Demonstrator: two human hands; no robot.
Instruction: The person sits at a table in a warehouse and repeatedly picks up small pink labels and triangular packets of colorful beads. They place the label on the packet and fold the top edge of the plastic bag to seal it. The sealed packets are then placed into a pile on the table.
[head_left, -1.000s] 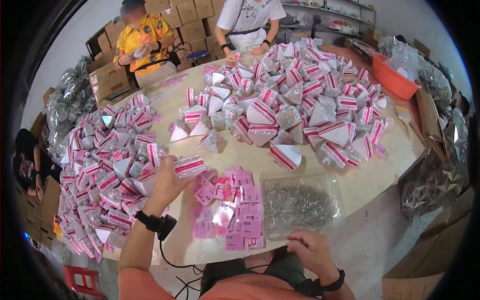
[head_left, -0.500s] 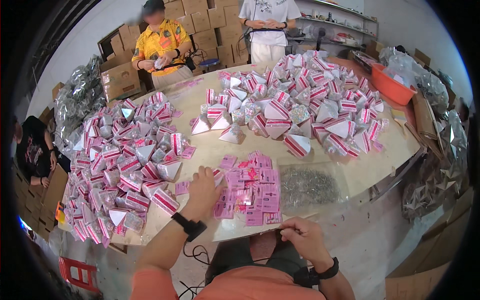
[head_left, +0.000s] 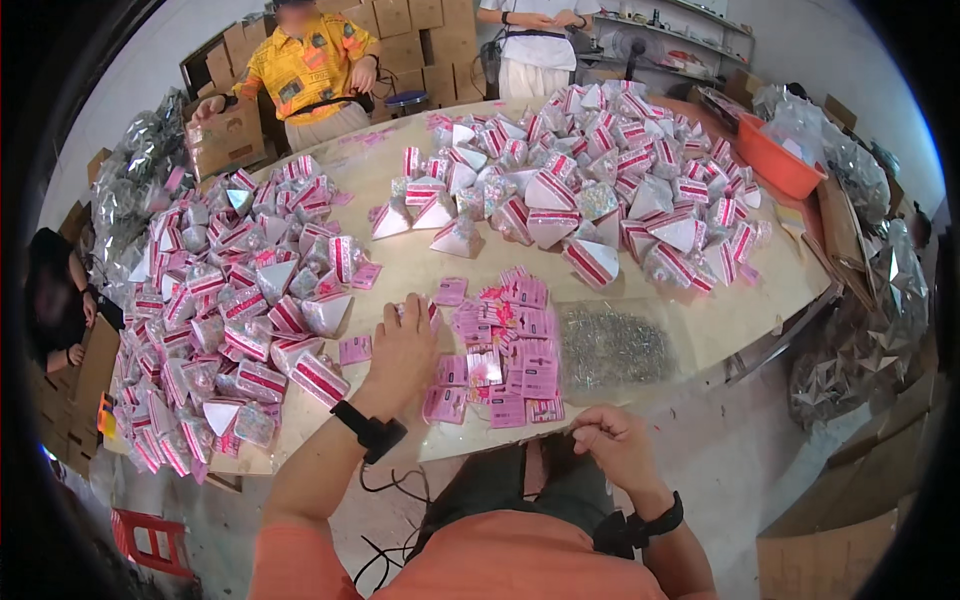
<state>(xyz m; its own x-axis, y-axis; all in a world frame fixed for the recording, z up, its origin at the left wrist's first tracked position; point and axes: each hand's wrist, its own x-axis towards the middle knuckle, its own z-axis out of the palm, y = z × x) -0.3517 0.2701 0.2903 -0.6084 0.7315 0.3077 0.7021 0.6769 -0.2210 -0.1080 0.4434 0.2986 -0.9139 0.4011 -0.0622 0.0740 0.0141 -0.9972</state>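
Note:
My left hand (head_left: 405, 345) lies palm down on the table, fingers stretched forward and slightly apart. Beside its thumb and forefinger a small pink-and-white piece (head_left: 433, 314) shows, mostly covered by the hand. Just right of it spreads a heap of pink printed cards (head_left: 510, 350), with a single pink card (head_left: 355, 349) to its left. My right hand (head_left: 612, 440) hovers at the table's near edge, thumb and fingers pinched together; whatever they hold is too small to make out. Ahead of it lies a clear bag of thin metal pieces (head_left: 615, 345).
Pyramid-shaped clear packets with pink-striped tops are piled at the left (head_left: 245, 300) and far right (head_left: 600, 180). An orange basin (head_left: 775, 160) stands at the far right edge. Across the table are a person in a yellow shirt (head_left: 310, 65) and a person in white (head_left: 540, 45).
The view has shifted slightly. My right hand's fingers have drawn closer together; my left stays by the cards. The yellow-shirted person has stretched an arm leftward, and a blurred pink thing is near the left pile.

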